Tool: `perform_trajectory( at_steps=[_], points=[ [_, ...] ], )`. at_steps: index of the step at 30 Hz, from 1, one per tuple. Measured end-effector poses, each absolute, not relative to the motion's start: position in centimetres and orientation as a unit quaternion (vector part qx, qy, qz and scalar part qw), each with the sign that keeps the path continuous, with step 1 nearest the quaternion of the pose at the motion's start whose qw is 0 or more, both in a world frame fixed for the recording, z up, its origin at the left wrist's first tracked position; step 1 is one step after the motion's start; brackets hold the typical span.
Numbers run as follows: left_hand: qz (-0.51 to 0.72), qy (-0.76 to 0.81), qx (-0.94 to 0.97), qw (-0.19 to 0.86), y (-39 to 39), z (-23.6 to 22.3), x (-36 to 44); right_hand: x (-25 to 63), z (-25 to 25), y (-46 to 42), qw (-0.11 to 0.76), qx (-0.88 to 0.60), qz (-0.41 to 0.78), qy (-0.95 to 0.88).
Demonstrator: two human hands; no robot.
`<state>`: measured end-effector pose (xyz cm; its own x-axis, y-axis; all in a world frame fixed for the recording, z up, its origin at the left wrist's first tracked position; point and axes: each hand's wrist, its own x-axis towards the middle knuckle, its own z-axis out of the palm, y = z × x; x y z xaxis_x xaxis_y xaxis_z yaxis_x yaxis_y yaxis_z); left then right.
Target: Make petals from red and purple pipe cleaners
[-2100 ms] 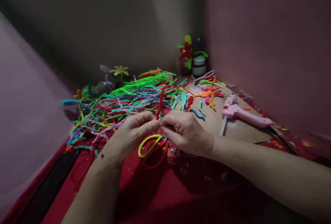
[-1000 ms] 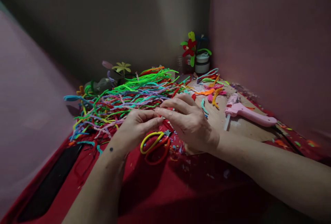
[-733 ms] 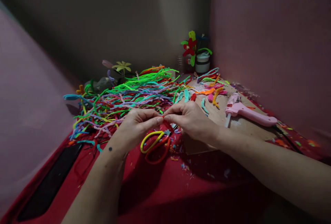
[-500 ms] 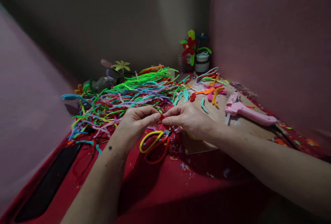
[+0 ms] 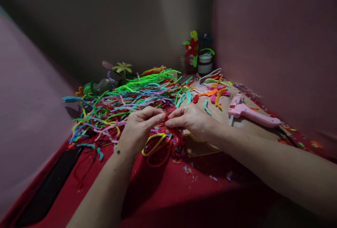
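Note:
A short piece of red pipe cleaner (image 5: 166, 117) is pinched between both hands, in the middle of the view. My left hand (image 5: 142, 124) grips it with thumb and forefinger from the left. From the right, my right hand (image 5: 188, 119) holds it in a similar pinch. More red fuzzy material hangs below the right fingertips, partly hidden by them. Just beneath the hands, scissors (image 5: 158, 165) with red and yellow handles lie on the red cloth (image 5: 168, 193); their blades are hidden.
A large heap of coloured pipe cleaners (image 5: 139, 91) spreads behind and left of my hands. On the right, a pink glue gun (image 5: 255, 115) rests on a board (image 5: 202, 150) with cut pieces. A black flat object (image 5: 50, 186) lies left. Pipe-cleaner flowers (image 5: 192, 47) stand behind, beside a lidded container (image 5: 205, 64).
The red piece shows more between my fingertips and now hangs below the right fingers. My left wrist has shifted slightly right. Both hands keep their pinch.

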<state>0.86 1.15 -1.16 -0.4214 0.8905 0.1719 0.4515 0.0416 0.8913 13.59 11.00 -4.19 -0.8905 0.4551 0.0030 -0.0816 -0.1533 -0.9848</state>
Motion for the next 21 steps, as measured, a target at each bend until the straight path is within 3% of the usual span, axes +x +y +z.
perform_trajectory(
  at_steps=[4,11,15,21],
  points=[
    [0.455,0.711,0.505,0.182,0.8,-0.6,1.0,13.5,-4.1,10.9,0.198,-0.161,0.735,-0.628],
    [0.539,0.610,0.394,0.427,0.9,-1.1,0.8,13.6,-4.1,10.8,0.230,-0.159,0.724,-0.630],
    [0.584,0.589,0.380,0.410,1.4,-1.7,1.1,13.5,-4.0,10.8,0.267,-0.181,0.737,-0.594],
    [0.492,0.625,0.392,0.462,1.2,-1.9,0.8,13.3,-3.7,11.2,0.298,-0.207,0.769,-0.527]
  ],
)
